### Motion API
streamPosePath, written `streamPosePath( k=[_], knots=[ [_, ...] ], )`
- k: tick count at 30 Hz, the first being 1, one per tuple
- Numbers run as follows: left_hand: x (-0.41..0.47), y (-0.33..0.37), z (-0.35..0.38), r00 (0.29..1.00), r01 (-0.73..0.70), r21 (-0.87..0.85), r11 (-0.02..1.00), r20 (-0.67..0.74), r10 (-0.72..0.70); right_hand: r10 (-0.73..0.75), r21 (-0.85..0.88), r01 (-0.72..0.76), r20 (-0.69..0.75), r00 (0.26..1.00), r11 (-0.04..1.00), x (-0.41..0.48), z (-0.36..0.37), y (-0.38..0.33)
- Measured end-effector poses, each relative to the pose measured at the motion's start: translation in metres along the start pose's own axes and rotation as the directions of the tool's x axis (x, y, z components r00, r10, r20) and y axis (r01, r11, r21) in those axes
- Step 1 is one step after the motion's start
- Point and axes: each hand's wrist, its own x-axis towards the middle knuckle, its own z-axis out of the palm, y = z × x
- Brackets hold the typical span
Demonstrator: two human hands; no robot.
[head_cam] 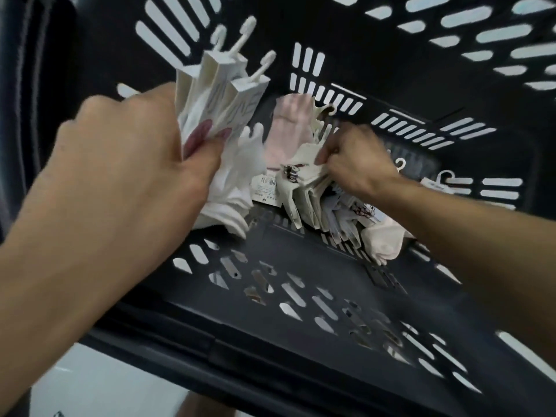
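My left hand (126, 164) is clamped round a bunch of sock packs (216, 94) lifted inside the basket (301, 281), and my right hand (355, 164) pinches a second bunch (313, 200) lying on the basket's bottom. They look light and floppy, stiff only at the card sleeves. I'd grip there, just below the plastic hooks (249, 25), which could snag the slots.
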Motion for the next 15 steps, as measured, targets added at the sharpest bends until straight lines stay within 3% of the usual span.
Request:
streamPosePath(
  k=[5,8,12,15],
  knots=[
    [-0.006,-0.005,0.008,0.999,-0.039,-0.064,0.997,-0.012,0.039,0.082,0.019,-0.082,-0.023,0.996,0.996,0.014,0.009,-0.010],
    [-0.006,-0.008,0.015,0.998,-0.043,-0.121,0.992,-0.042,0.038,0.189,0.184,-0.192,0.032,0.981,0.964,0.033,0.022,-0.024],
    [-0.005,-0.007,0.023,0.999,-0.030,-0.152,0.988,-0.024,0.027,0.388,0.422,-0.384,0.081,0.918,0.821,0.057,0.039,-0.034],
    [0.001,-0.006,0.025,0.999,0.034,-0.228,0.973,0.021,-0.030,0.465,0.357,-0.453,0.056,0.883,0.817,0.071,0.049,-0.038]
  ],
)
